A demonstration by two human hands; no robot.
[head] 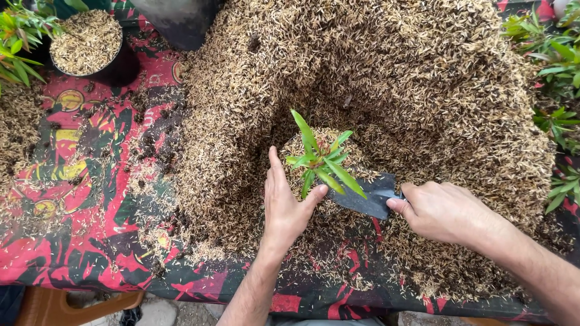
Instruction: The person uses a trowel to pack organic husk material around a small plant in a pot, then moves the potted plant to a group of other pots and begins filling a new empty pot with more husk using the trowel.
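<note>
My left hand (284, 208) lies open, cupping a husk-filled pot (314, 175) with a spiky green seedling (320, 160). My right hand (441, 211) grips a dark flat trowel (368, 196) beside the dry, flaky husk heap (393, 78).

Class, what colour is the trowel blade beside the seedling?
Dark grey, almost black: the trowel blade shows best in the head view.

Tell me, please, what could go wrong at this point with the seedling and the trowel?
The trowel in the right hand lies close under the seedling; its blade might nick a leaf. The left hand cups the pot side only, so it could tip. Husks may slide in.
</note>
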